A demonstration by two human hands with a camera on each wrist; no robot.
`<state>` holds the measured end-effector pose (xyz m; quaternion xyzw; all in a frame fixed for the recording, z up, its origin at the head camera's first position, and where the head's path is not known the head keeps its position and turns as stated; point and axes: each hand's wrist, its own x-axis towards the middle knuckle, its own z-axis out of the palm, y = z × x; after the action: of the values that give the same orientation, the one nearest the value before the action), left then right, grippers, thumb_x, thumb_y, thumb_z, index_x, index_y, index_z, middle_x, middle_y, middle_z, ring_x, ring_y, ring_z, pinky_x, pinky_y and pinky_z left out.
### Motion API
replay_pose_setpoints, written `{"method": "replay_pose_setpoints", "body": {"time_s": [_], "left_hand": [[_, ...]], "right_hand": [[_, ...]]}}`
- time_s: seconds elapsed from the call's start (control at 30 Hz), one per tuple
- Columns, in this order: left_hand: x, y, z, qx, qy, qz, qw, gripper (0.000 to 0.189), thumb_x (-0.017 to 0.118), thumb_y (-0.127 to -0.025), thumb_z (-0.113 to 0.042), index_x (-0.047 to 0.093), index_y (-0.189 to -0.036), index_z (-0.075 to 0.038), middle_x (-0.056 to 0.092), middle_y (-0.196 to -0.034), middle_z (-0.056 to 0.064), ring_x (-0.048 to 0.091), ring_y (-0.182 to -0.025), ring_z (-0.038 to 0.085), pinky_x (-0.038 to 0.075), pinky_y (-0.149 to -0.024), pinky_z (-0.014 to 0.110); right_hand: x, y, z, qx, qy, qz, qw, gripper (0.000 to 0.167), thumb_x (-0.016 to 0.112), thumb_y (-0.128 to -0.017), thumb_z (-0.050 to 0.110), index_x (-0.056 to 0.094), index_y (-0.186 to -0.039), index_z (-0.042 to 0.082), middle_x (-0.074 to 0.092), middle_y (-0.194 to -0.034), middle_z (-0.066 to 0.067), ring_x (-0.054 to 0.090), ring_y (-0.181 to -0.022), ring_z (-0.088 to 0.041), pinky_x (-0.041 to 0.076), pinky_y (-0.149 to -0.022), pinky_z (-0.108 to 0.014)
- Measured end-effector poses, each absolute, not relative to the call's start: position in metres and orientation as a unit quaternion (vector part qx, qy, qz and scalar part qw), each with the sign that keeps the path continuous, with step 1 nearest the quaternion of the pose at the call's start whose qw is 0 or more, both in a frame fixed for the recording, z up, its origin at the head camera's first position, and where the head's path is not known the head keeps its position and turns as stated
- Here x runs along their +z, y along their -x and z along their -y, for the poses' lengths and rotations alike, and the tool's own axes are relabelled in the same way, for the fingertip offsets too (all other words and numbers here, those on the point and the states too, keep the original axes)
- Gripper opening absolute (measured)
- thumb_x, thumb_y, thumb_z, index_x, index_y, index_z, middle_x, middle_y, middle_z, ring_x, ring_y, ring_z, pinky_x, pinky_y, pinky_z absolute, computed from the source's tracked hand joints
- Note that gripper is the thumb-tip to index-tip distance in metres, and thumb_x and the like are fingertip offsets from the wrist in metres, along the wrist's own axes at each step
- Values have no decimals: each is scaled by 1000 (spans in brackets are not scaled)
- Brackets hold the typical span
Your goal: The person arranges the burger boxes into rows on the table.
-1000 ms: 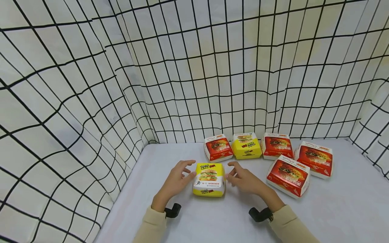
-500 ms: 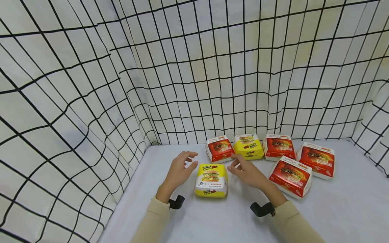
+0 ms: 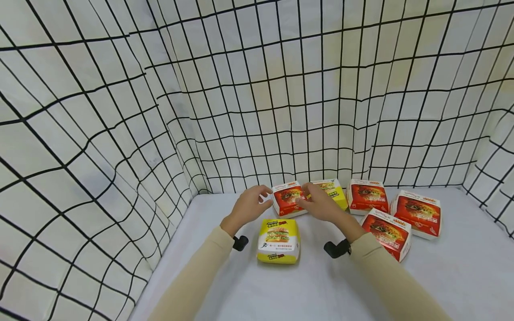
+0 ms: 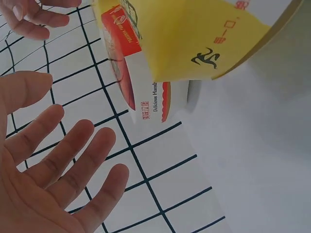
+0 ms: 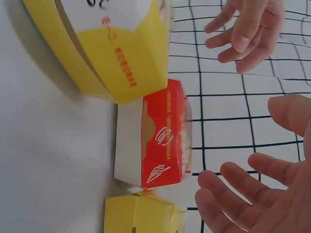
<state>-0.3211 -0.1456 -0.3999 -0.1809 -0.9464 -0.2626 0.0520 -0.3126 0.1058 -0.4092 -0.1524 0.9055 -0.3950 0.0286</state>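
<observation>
A red-and-white burger box sits at the back of the table, with a hand on either side of it. My left hand is by its left edge, fingers loosely bent and holding nothing. On the right, my right hand hovers over its right edge and partly covers a yellow burger box. Both wrist views show spread fingers, apart from the red box. Nearer me, between the forearms, another yellow-and-white burger box stands on the table; neither hand touches it.
More red burger boxes stand to the right: one at the back, one at the far right and one in front, partly behind my right forearm. White walls with a black grid enclose the white table.
Both hands have left the sides of the near yellow box and moved forward to the red box behind it. The boxes have stayed in place.
</observation>
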Motion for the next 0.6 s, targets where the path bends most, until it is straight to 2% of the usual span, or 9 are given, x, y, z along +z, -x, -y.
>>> {"method": "replay_pose_setpoints", "body": {"time_s": [0.23,0.6], "left_hand": [[-403,346,141,-203,185,961,17,39,69,-98,-34,64,-131,-15,69,-123,11,65,-99,24,56,-83,41],[-411,363,140,-208,172,962,-40,56,69,-96,-47,57,-140,-15,64,-132,12,60,-114,27,54,-94,45]], "right_hand": [[-412,335,-100,-352,134,-926,35,57,62,-102,33,44,-145,1,54,-140,-21,56,-120,-34,50,-103,-54],[-419,350,-90,-306,101,-946,38,58,65,-100,35,44,-146,6,51,-142,-20,54,-120,-35,46,-108,-57]]}}
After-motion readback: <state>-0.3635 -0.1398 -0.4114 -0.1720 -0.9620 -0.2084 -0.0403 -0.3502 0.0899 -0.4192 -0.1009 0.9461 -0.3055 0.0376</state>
